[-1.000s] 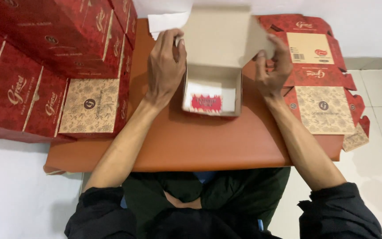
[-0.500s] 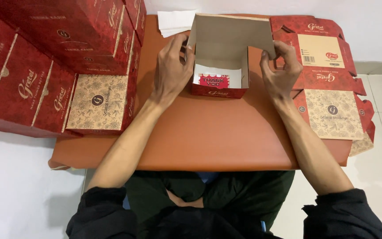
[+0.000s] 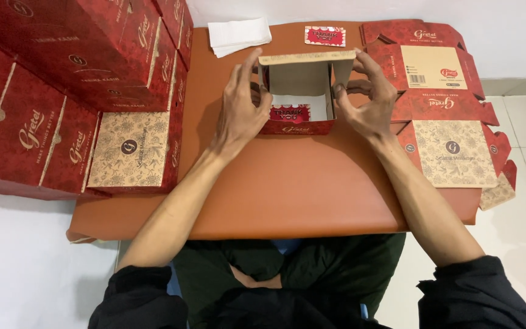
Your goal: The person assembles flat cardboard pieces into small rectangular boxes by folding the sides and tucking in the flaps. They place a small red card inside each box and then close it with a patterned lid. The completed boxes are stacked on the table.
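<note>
2 hands grasped a small red box (image 3: 299, 100) at mid-worktop (image 3: 287, 189): the left hand (image 3: 241, 113) with its grip clenched on the left wall, the right hand (image 3: 369, 103) likewise on the right wall. Inside lay a red card (image 3: 290, 114). Assembled red boxes (image 3: 74, 79) were stacked left; flat cartons (image 3: 445, 103) lay right

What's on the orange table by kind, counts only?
Open box between the hands: 1
Red cards: 2
White paper stack: 1
Flat unfolded box stack: 1
Stack of assembled red boxes at left, count unclear: 1
Total: 6
</note>
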